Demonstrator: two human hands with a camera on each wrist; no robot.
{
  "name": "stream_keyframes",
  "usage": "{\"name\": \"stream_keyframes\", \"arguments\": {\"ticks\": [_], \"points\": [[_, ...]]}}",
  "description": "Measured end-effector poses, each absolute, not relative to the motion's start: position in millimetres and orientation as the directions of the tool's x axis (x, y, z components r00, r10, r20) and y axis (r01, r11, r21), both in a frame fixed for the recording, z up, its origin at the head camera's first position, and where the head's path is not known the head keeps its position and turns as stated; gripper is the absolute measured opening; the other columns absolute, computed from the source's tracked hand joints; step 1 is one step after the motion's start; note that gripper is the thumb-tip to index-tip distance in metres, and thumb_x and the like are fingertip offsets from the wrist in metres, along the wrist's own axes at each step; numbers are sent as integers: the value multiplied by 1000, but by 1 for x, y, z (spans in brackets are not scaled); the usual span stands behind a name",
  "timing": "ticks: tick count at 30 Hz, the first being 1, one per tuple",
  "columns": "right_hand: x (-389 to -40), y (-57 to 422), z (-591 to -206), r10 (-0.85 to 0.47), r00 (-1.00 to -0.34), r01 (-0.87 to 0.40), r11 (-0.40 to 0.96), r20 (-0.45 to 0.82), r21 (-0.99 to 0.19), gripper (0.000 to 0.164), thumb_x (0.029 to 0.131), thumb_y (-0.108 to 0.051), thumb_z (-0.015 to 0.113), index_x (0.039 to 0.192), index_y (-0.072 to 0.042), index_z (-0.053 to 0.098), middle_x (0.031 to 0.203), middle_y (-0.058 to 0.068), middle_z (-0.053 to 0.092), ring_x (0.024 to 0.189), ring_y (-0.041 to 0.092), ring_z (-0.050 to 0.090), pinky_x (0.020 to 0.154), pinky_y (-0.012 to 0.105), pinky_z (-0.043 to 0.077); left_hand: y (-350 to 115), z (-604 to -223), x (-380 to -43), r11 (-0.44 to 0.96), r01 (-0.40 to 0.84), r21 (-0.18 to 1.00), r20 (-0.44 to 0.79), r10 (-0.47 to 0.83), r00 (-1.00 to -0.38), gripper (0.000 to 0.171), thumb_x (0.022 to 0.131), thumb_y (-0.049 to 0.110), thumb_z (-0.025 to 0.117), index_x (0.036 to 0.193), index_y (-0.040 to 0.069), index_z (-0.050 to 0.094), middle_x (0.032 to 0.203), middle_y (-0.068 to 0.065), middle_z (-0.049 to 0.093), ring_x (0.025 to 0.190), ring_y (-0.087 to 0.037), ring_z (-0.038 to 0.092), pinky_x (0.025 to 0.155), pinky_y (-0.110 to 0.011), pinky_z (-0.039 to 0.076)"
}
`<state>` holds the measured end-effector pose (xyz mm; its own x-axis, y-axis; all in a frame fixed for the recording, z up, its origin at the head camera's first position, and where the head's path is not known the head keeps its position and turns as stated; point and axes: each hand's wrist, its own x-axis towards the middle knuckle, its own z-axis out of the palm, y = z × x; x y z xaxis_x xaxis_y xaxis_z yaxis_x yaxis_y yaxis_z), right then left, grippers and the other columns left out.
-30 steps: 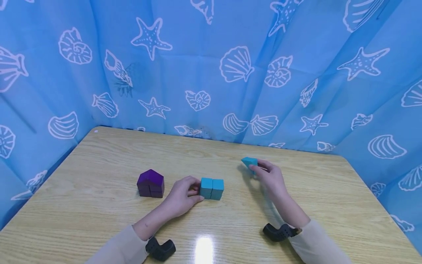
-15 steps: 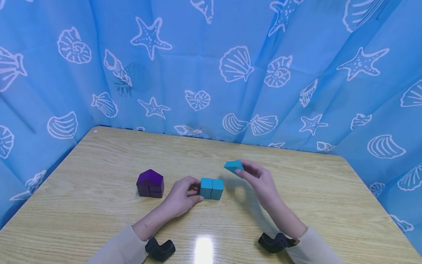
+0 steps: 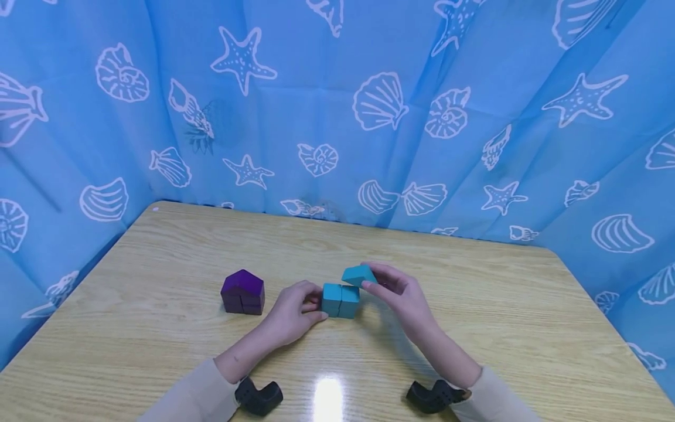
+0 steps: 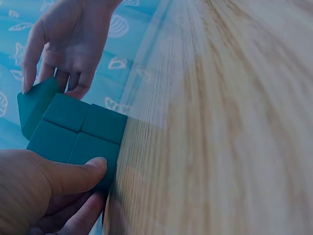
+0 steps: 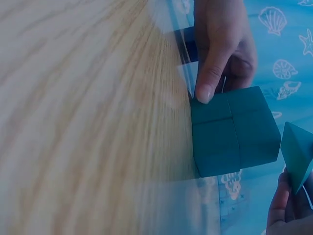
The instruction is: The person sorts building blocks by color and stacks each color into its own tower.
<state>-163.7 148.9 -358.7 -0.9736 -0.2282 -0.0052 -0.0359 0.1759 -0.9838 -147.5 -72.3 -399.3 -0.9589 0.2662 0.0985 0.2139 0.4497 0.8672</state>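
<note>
Several small teal cubes [image 3: 340,302] stand together on the table, two wide and two high. My left hand [image 3: 294,313] holds this stack at its left side, the thumb over the front face and the fingers round the side, as the left wrist view shows. Between thumb and fingers, my right hand [image 3: 406,299] pinches a teal triangular block [image 3: 357,274]. In the head view that block overlaps the top right of the stack; in the right wrist view a narrow gap shows between the triangular block [image 5: 297,154] and the cubes [image 5: 234,132].
Left of my left hand stands a purple house-shaped block stack [image 3: 242,293] with a pointed roof. Behind the wooden table [image 3: 474,328] hangs a blue curtain [image 3: 327,105] with white shells and starfish. A black device [image 3: 259,397] sits at each wrist.
My right hand has carried the triangular block leftward from the right, to just over the cubes. The left hand and the cubes have stayed in place.
</note>
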Motion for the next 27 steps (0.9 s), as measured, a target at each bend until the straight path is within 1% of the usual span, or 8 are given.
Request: {"name": "stream_keyframes", "arguments": {"ticks": [7,12,18,22,25,27], "points": [[-163,145,-363,-266,-963,-76,170,29,-982,42,89,-16,68,129,-4,59,129,14,60,109,9,60,92,19,52,-72,-400,-146,444,212,871,102,258,-961,31,81,-5,71,111,-4,62,101,-10,60,99,-23,60,85,-26,57],[-162,143,-366,-337,-935,-179,179,111,-967,39,89,-13,67,126,-2,60,127,17,61,104,10,60,86,21,54,-72,-400,-147,444,215,870,97,273,-957,31,82,-4,70,113,-4,61,103,-11,60,101,-24,60,86,-26,57],[-163,139,-367,-419,-889,-290,202,185,-935,36,91,-12,65,126,-4,61,125,15,62,106,10,58,88,26,53,-73,-400,-148,445,214,869,90,283,-955,32,83,-3,70,114,-4,61,104,-11,60,103,-24,60,87,-25,57],[-164,136,-367,-452,-868,-332,218,207,-918,36,91,-12,64,126,-4,60,123,15,62,106,15,58,88,31,52,-74,-400,-148,437,222,872,100,285,-953,32,83,-4,70,113,-4,61,105,-11,60,103,-25,60,87,-25,57],[-164,135,-367,-462,-862,-342,226,209,-912,36,91,-12,64,126,-5,61,123,14,63,106,22,58,87,31,52,-74,-399,-149,434,224,873,105,281,-954,31,83,-4,70,113,-4,62,105,-11,61,102,-25,60,87,-25,57],[-165,135,-367,-465,-860,-343,229,207,-911,36,91,-12,64,126,-5,61,123,14,63,106,24,57,87,31,52,-74,-399,-150,436,230,870,111,281,-953,31,83,-3,70,112,-4,62,104,-11,61,102,-24,60,86,-25,57]]}}
